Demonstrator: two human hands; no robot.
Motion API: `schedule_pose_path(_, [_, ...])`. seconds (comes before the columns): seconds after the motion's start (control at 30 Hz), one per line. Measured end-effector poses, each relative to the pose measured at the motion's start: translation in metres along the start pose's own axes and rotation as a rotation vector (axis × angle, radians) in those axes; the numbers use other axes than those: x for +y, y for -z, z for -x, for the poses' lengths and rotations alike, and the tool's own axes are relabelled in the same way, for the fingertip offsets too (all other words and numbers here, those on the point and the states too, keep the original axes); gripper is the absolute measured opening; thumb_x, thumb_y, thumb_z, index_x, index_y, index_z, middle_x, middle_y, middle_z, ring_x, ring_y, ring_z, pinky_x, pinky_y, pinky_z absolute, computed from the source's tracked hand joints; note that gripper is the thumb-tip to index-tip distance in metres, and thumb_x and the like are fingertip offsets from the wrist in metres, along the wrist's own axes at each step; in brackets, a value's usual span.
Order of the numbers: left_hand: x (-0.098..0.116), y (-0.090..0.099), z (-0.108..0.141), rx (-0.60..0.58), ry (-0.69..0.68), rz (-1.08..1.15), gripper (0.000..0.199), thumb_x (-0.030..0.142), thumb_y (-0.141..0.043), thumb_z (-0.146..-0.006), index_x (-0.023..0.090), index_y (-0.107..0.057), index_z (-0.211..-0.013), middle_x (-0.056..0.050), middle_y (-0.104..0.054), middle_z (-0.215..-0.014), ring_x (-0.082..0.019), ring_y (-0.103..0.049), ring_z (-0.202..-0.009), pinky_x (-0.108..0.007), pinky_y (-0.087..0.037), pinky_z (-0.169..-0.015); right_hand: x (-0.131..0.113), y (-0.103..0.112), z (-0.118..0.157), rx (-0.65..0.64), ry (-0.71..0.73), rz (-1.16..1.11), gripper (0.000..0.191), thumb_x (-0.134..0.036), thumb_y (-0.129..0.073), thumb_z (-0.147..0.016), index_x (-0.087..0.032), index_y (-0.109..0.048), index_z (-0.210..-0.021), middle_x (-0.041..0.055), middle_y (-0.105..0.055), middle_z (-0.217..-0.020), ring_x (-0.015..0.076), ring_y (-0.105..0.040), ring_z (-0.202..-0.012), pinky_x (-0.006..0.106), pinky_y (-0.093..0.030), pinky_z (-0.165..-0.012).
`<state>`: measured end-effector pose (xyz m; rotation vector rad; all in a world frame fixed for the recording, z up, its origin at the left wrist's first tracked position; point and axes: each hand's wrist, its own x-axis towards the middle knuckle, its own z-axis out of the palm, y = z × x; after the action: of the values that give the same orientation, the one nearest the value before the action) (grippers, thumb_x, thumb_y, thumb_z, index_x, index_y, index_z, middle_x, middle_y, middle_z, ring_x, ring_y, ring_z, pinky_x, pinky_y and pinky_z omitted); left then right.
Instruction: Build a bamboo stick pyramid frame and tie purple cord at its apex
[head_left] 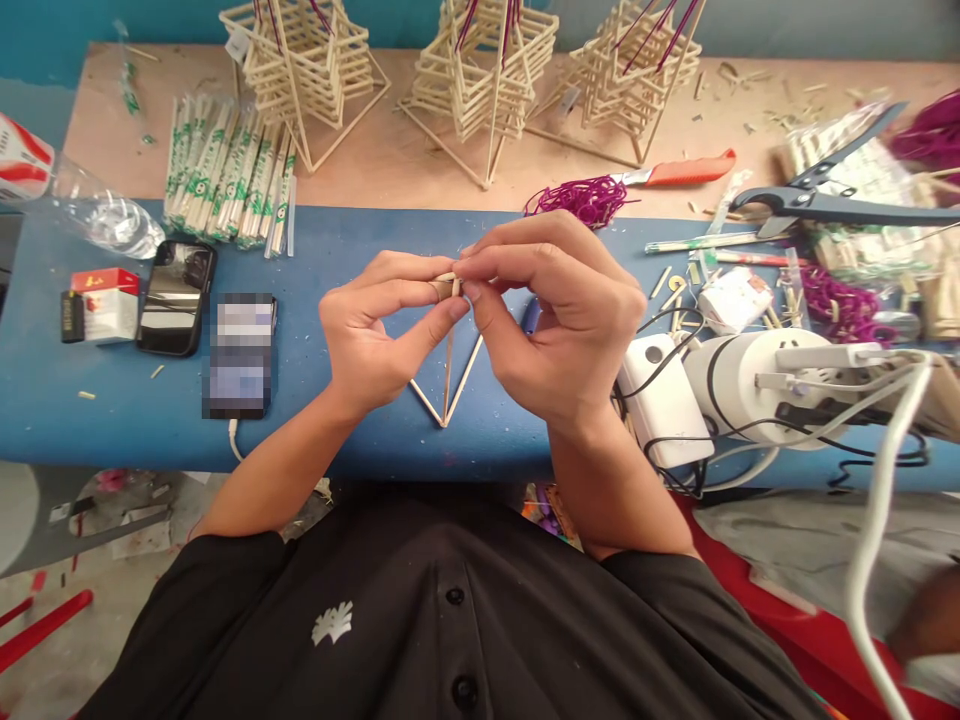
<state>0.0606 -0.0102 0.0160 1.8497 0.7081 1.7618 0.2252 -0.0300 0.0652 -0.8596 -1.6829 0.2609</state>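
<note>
Both hands meet over the blue mat at the top of a small frame of thin wooden sticks (448, 375), whose lower sticks meet in a point towards me. My left hand (390, 325) pinches the stick ends at the top between thumb and fingers. From the other side, my right hand (559, 310) closes its thumb and fingertips on the same joint. Fingers cover much of the joint, so I cannot tell how the sticks are fastened. Beside my right palm a dark blue object (531, 317) shows, mostly hidden.
Three stacked stick structures (484, 90) with purple cords stand at the back. Wrapped chopsticks (229, 175) and two phones (176, 298) lie left. Purple string (581, 200), an orange-handled knife (690, 170), dark shears (832, 205) and a white power strip (765, 385) with cables lie right.
</note>
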Motion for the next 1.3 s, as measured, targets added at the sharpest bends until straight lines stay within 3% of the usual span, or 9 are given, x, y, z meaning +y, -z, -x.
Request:
schedule_pose_path(0.17, [0.001, 0.003, 0.000, -0.013, -0.002, -0.027, 0.007, 0.031, -0.083, -0.099, 0.030, -0.083, -0.106, 0.001, -0.086, -0.108, -0.017, -0.081, -0.101, -0.038, -0.066, -0.091, 0.002, 0.003, -0.004, -0.072, -0.014, 0.080, 0.018, -0.015, -0.067, -0.100, -0.030, -0.077, -0.100, 0.0025, -0.081, -0.099, 0.0189, -0.077, -0.090, 0.036, -0.070, -0.072])
schedule_pose_path(0.43, [0.008, -0.001, -0.003, 0.004, 0.008, -0.159, 0.017, 0.038, -0.079, -0.102, 0.026, -0.078, -0.091, 0.001, -0.086, -0.103, -0.018, -0.080, -0.095, -0.043, -0.065, -0.089, 0.008, 0.007, -0.006, -0.029, 0.303, 0.258, 0.023, -0.009, -0.064, -0.099, -0.027, -0.077, -0.106, 0.0011, -0.083, -0.096, 0.0175, -0.079, -0.085, 0.033, -0.067, -0.077])
schedule_pose_path(0.63, [0.019, 0.004, 0.003, -0.001, 0.028, -0.242, 0.015, 0.042, -0.079, -0.102, 0.027, -0.079, -0.098, 0.000, -0.085, -0.116, -0.021, -0.078, -0.111, -0.049, -0.064, -0.101, 0.011, 0.013, -0.003, -0.118, 0.355, 0.378, 0.025, -0.012, -0.060, -0.103, -0.027, -0.074, -0.116, 0.0017, -0.084, -0.103, 0.0176, -0.080, -0.088, 0.034, -0.067, -0.081])
schedule_pose_path(0.73, [0.026, 0.009, 0.016, 0.076, 0.084, -0.330, 0.023, 0.049, -0.077, -0.101, 0.026, -0.080, -0.100, -0.005, -0.080, -0.127, -0.024, -0.074, -0.122, -0.050, -0.062, -0.102, 0.019, 0.020, -0.002, -0.178, 0.392, 0.339, 0.030, -0.012, -0.058, -0.104, -0.027, -0.072, -0.126, 0.0025, -0.084, -0.112, 0.0180, -0.080, -0.096, 0.035, -0.067, -0.088])
schedule_pose_path(0.83, [0.032, 0.017, 0.037, 0.170, 0.103, -0.366, 0.020, 0.044, -0.078, -0.099, 0.024, -0.079, -0.093, -0.004, -0.076, -0.107, -0.020, -0.073, -0.104, -0.041, -0.061, -0.090, 0.026, 0.027, -0.003, -0.285, 0.394, 0.338, 0.032, -0.017, -0.057, -0.108, -0.028, -0.070, -0.135, 0.0030, -0.082, -0.121, 0.0196, -0.079, -0.105, 0.038, -0.067, -0.095])
schedule_pose_path(0.9, [0.039, 0.022, 0.053, 0.087, 0.168, -0.362, 0.011, 0.033, -0.078, -0.097, 0.024, -0.077, -0.091, -0.001, -0.073, -0.091, -0.016, -0.070, -0.089, -0.035, -0.059, -0.082, 0.026, 0.030, -0.005, -0.366, 0.354, 0.391, 0.029, -0.024, -0.053, -0.112, -0.029, -0.072, -0.134, 0.0021, -0.081, -0.121, 0.0197, -0.079, -0.106, 0.040, -0.068, -0.096])
schedule_pose_path(0.97, [0.048, 0.027, 0.068, -0.076, 0.266, -0.390, 0.006, 0.027, -0.079, -0.094, 0.023, -0.077, -0.097, -0.001, -0.074, -0.094, -0.015, -0.071, -0.087, -0.034, -0.059, -0.081, 0.022, 0.031, -0.010, -0.400, 0.324, 0.446, 0.030, -0.032, -0.048, -0.115, -0.028, -0.076, -0.126, -0.0004, -0.082, -0.116, 0.0173, -0.078, -0.100, 0.037, -0.068, -0.091])
schedule_pose_path(1.13, [0.073, 0.032, 0.092, -0.399, 0.322, -0.670, 0.040, 0.039, -0.087, -0.086, 0.022, -0.077, -0.120, -0.009, -0.076, -0.116, -0.026, -0.071, -0.104, -0.045, -0.059, -0.095, 0.009, 0.031, -0.024, -0.424, 0.216, 0.428, 0.041, -0.048, -0.042, -0.117, -0.032, -0.079, -0.108, -0.0039, -0.084, -0.106, 0.0137, -0.076, -0.090, 0.032, -0.064, -0.084])
schedule_pose_path(1.3, [0.078, 0.032, 0.095, -0.560, 0.315, -0.845, 0.040, 0.033, -0.082, -0.087, 0.024, -0.079, -0.126, -0.013, -0.073, -0.131, -0.034, -0.068, -0.119, -0.054, -0.060, -0.099, 0.006, 0.028, -0.028, -0.424, 0.044, 0.312, 0.038, -0.055, -0.049, -0.113, -0.034, -0.078, -0.101, 0.0009, -0.086, -0.102, 0.0191, -0.079, -0.097, 0.036, -0.065, -0.090])
